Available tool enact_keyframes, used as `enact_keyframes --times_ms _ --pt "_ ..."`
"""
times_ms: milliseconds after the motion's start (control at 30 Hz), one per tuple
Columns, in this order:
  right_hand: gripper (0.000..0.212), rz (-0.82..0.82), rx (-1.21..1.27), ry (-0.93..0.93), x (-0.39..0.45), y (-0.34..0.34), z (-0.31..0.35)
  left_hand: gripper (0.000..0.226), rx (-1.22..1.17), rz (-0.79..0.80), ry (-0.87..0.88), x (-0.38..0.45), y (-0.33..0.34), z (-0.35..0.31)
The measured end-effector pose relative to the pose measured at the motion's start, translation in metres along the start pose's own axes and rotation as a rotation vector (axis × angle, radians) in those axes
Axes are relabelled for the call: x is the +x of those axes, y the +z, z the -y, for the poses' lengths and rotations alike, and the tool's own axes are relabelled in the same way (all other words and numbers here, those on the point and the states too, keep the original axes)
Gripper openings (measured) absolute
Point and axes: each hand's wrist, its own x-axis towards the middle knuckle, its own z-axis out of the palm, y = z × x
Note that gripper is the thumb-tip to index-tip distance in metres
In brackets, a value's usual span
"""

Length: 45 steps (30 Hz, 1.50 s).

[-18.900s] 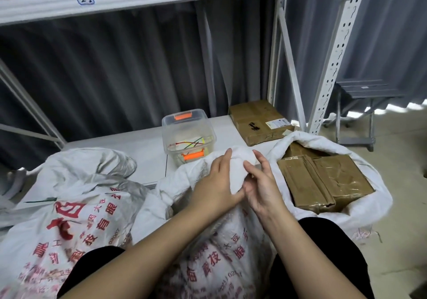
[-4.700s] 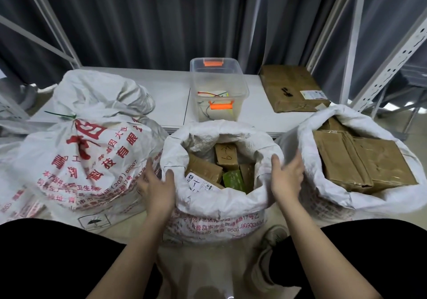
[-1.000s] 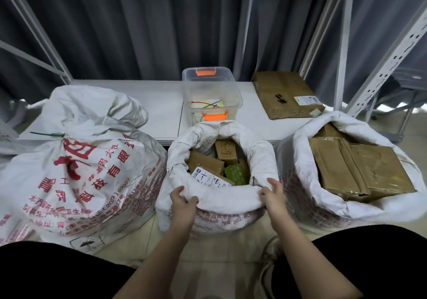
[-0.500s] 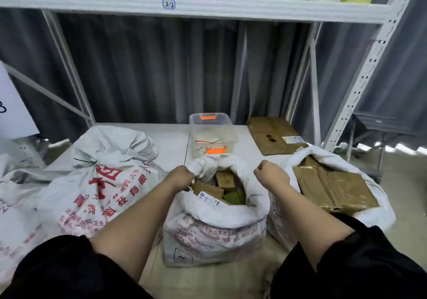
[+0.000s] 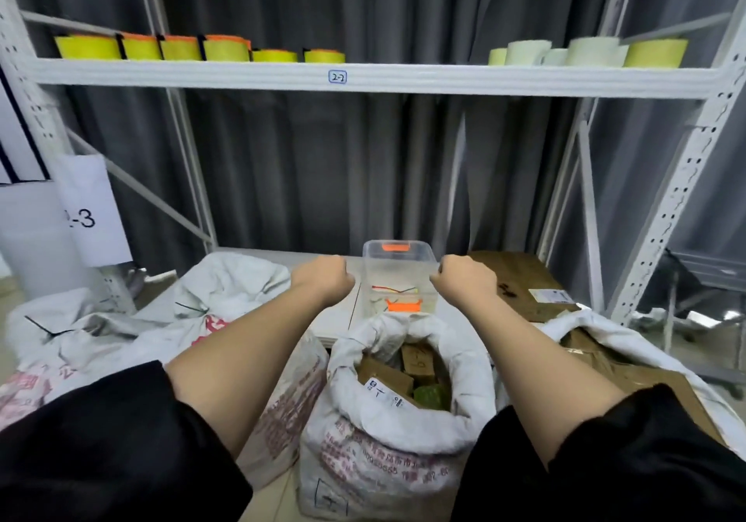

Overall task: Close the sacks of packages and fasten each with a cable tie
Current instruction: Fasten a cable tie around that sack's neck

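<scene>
- Both of your hands are curling into fists out in front of you: your left hand [image 5: 326, 284] and your right hand [image 5: 465, 282] are hovering level with each other, well apart from the sack mouth below, and neither one is gripping anything that shows.
- Between and beneath your forearms the middle sack [image 5: 397, 416] is standing upright and gaping, its rim rolled down into a thick collar so the brown packages [image 5: 404, 369] inside are sitting exposed; that roll is likely what is keeping it open, and it needs unrolling before the neck can be gathered.
- Between your two fists, just beyond them, the clear plastic box [image 5: 399, 277] is sitting on the low shelf with coloured cable ties [image 5: 395, 290] lying in it, probably so a tie is within easy reach of either hand.
- Out to the left of your left hand, two tied sacks [image 5: 226, 299] are lying slumped, each cinched with a dark tie at the neck, so that part of the job looks done.
- Under your right forearm another open sack [image 5: 597, 330] is waiting with its flat brown parcels showing.
- Beyond your right hand a brown parcel [image 5: 520, 284] is resting loose on the shelf, outside any sack.
</scene>
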Motion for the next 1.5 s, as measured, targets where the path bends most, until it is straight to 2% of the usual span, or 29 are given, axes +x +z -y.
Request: enact_keyframes --times_ms 200,367,500,700,867,1000,1133,1200,1233,1333,1400,1500 --pt "0.029 0.052 0.040 -0.114 0.018 0.013 0.054 0.024 0.111 -0.006 -0.058 0.008 0.005 0.047" --pt "0.032 0.145 0.033 -0.257 0.030 0.044 0.129 0.026 0.103 -0.017 -0.179 0.017 0.018 0.120" --pt "0.032 0.194 0.013 -0.376 0.034 0.087 0.199 0.025 0.072 -0.040 -0.292 0.029 0.046 0.201" --pt "0.032 0.268 0.019 -0.504 0.041 0.159 0.283 0.027 0.046 -0.010 -0.359 0.047 0.098 0.279" --pt "0.050 0.328 0.096 -0.623 0.040 0.219 0.327 0.056 0.095 0.091 -0.386 0.056 0.145 0.316" --pt "0.068 0.358 0.089 -0.664 0.044 0.248 0.347 0.066 -0.043 0.130 -0.348 0.067 0.168 0.333" --pt "0.061 0.337 0.091 -0.655 0.056 0.255 0.356 0.066 -0.326 0.106 -0.438 0.080 0.171 0.338" --pt "0.052 0.277 0.068 -0.630 0.058 0.254 0.360 0.066 -0.450 0.172 -0.509 0.085 0.171 0.341" --pt "0.049 0.257 0.054 -0.601 0.059 0.253 0.363 0.061 -0.497 0.210 -0.510 0.087 0.171 0.344" --pt "0.053 0.266 0.056 -0.458 0.061 0.250 0.371 0.023 -0.555 0.247 -0.434 0.092 0.171 0.349" --pt "0.060 0.289 0.091 -0.348 0.063 0.248 0.374 0.025 -0.593 0.259 -0.400 0.093 0.166 0.347" --pt "0.069 0.358 0.109 -0.250 0.065 0.242 0.373 0.045 -0.653 0.239 -0.368 0.091 0.161 0.347"
